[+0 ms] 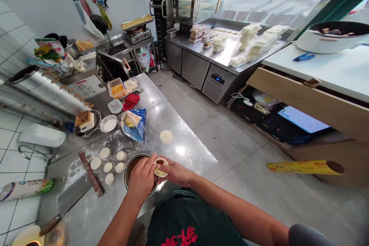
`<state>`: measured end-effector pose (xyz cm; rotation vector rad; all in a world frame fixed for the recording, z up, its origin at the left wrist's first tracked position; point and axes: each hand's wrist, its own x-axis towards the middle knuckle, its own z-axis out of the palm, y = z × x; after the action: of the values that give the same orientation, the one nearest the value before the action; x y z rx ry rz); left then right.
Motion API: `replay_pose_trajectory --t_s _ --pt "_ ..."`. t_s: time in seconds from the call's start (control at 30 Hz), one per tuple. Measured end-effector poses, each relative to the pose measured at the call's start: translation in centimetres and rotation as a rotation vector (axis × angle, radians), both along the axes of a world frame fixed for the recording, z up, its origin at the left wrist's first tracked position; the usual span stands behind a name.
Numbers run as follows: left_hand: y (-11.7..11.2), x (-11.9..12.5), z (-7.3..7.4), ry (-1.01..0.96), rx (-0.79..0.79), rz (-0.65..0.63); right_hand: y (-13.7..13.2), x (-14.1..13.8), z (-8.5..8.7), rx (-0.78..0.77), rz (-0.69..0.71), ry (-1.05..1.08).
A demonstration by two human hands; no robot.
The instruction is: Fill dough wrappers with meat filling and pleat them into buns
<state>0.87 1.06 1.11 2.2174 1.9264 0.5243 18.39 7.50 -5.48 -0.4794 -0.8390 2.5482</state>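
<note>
Both of my hands meet over a round metal bowl point(130, 161) of dark filling at the near edge of the steel table point(178, 142). My right hand point(176, 173) cups a dough wrapper point(160, 167) with brown filling in it. My left hand point(142, 178) pinches the wrapper's edge from the left. Several small flat dough discs point(108, 167) lie on the floured surface to the left of the bowl. One more dough disc point(166, 137) lies alone farther up the table.
A dark rolling pin point(91, 179) and a cleaver point(65, 205) lie at the left. A blue bag point(134, 123), a red cloth point(130, 101) and plastic tubs point(116, 87) sit farther back. A yellow roll point(305, 167) sticks out at the right above the tiled floor.
</note>
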Motion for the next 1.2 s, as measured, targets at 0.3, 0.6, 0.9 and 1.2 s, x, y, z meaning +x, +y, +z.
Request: replay_pose_trajectory --t_s 0.3,0.6,0.9,1.2 --pt "0.1 0.8 0.1 0.082 -0.011 -0.049 -0.5 -1.4 -1.0 0.261 -0.068 -0.187" --pt "0.1 1.2 -0.2 0.137 -0.072 -0.092 -0.1 -1.1 -0.5 0.464 0.044 -0.405" --pt "-0.3 0.9 -0.5 0.107 -0.164 -0.123 1.1 -0.5 -0.2 0.393 0.230 -0.475" --pt "-0.1 0.6 0.0 0.083 -0.060 -0.057 0.2 -0.1 0.1 0.213 0.050 -0.146"
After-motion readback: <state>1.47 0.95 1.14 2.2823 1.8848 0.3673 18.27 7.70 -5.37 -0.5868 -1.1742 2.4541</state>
